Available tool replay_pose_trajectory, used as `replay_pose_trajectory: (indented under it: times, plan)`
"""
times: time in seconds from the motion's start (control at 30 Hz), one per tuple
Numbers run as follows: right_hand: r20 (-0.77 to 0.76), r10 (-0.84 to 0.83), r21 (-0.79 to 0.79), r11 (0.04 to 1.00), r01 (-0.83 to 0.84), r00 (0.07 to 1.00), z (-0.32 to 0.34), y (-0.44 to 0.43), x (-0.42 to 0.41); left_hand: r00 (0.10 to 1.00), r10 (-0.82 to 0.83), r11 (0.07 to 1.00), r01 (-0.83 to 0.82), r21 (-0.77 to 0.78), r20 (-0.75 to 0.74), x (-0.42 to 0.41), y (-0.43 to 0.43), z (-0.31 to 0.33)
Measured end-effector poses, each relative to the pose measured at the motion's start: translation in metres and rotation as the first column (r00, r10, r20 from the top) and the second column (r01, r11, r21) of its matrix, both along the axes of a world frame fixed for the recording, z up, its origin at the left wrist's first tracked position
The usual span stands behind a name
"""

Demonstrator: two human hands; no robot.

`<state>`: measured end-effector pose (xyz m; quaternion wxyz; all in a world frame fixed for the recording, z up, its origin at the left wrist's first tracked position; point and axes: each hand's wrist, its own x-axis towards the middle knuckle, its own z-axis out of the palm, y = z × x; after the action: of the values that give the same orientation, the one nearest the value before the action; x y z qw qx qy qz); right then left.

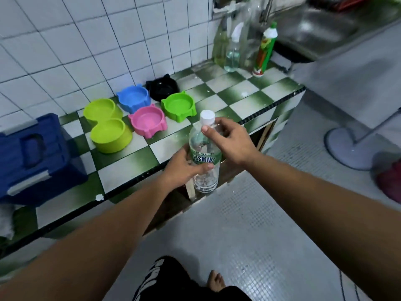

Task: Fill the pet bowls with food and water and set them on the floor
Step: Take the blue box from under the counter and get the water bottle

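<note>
A clear water bottle (pixel 204 177) with a green label and a white cap stands upright in front of the counter edge. My left hand (pixel 184 168) grips its middle around the label. My right hand (pixel 230 137) holds the bottle's neck just below the cap. Several empty pet bowls sit on the green-and-white checked counter (pixel 130 168): a lime double bowl (pixel 106 127), a blue one (pixel 134 98), a pink one (pixel 148 121), a green one (pixel 178 106) and a black one (pixel 161 86) at the back.
A blue plastic box (pixel 32 157) stands at the counter's left end. Spray and detergent bottles (pixel 264 48) cluster near the steel sink (pixel 314 29) at the back right. A fan base (pixel 347 144) stands on the grey tiled floor. My bare foot (pixel 214 279) shows below.
</note>
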<state>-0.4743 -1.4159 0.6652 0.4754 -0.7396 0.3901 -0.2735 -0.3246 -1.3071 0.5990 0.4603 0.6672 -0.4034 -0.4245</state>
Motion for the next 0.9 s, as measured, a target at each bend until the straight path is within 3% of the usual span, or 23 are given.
replay_pose_trajectory:
  times: [0.17, 0.6, 0.9]
  plan:
    - [0.015, -0.065, -0.065, 0.996, 0.066, 0.998, 0.038, -0.044, 0.008, 0.998, 0.005, 0.999, -0.002, -0.041, 0.069, 0.01, -0.054, 0.035]
    - [0.058, -0.186, -0.05, 0.981, 0.189, 0.981, 0.075, -0.196, 0.06, 0.975, -0.098, 0.99, 0.115, -0.077, 0.201, 0.07, -0.244, 0.064]
    - [0.079, -0.226, 0.078, 0.972, 0.22, 0.971, 0.054, -0.323, 0.09, 0.96, -0.069, 0.992, 0.094, -0.08, 0.271, 0.088, -0.369, 0.061]
